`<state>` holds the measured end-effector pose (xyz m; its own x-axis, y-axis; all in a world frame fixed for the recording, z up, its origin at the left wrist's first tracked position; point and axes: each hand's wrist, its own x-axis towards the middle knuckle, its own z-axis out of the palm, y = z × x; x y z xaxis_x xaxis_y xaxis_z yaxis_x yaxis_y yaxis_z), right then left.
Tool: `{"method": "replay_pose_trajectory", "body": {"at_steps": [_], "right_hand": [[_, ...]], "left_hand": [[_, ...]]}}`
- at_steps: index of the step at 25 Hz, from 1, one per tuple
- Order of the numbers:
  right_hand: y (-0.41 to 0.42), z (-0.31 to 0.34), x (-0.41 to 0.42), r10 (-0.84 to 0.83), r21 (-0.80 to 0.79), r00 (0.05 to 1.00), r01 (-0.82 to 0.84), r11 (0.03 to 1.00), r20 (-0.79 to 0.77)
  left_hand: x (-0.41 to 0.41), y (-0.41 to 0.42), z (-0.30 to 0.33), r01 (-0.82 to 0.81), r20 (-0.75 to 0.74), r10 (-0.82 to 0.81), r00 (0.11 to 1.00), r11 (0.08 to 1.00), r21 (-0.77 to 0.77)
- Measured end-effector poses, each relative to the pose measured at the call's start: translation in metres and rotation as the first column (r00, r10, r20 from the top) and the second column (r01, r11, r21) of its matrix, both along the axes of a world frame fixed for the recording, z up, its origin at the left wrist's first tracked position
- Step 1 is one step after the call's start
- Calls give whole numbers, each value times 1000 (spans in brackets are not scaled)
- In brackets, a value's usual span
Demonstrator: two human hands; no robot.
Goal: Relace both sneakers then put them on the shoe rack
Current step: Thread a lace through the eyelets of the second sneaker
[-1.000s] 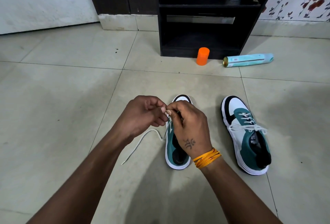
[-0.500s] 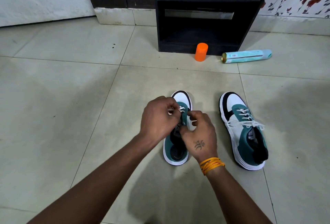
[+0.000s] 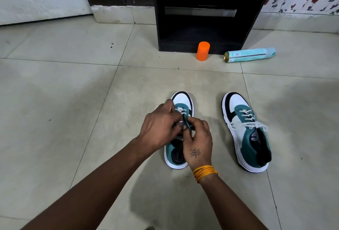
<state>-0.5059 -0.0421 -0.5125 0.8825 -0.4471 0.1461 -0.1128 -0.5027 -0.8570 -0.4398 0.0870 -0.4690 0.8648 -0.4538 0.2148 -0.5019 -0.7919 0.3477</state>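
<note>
Pinching limp white lace [image 3: 180,110] with both hands' fingers [image 3: 190,121]; grip near stiff tip, sneaker [image 3: 181,99] at 12 o'clock.

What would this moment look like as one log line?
step: lacing | left hand, right hand: pinching lace on left sneaker | right sneaker: laced, on floor | shoe rack: no sneakers

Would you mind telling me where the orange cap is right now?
In the head view, the orange cap stands upright on the floor at upper centre, just before the black rack, left of the lying spray can.
</note>
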Motion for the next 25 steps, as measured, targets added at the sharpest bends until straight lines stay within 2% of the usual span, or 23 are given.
{"method": "replay_pose_trajectory", "body": {"at_steps": [3, 7, 10, 13, 16, 18, 21, 25], "right_hand": [[2, 1, 0, 1, 25, 1000, -1, 1000, 6], [-2, -2, 0, -2, 53, 1000, 2, 999, 5], [-4, 0, -2, -15, 205, 1000, 13, 979, 6], [-8, 7, -3, -59, 331, 998, 57, 942, -2], [-25, 11, 14, -14, 228, 997, 29, 973, -70], [-39, 15, 29, 96, 134, 983, -75, 988, -156], [-51, 24, 43, 244, 82, 956, -233, 969, -160], [-56, 33, 41, 361, -210, 918, -390, 897, -165]], "left_hand": [[0, -11, -5, -102, 31, 101, 994, 995, 15], [0, -18, -15, -199, -84, 192, 978, 975, -99], [5, -20, -22, -276, -230, 221, 948, 931, -239], [4, -22, -33, -310, -266, 220, 939, 876, -370], [0, -24, -38, -324, -237, 247, 940, 866, -381], [1, -23, -39, -311, -212, 246, 946, 875, -372], [0, -21, -40, -306, -209, 244, 947, 882, -358], [-7, -22, -37, -305, -187, 248, 950, 860, -410]]}}
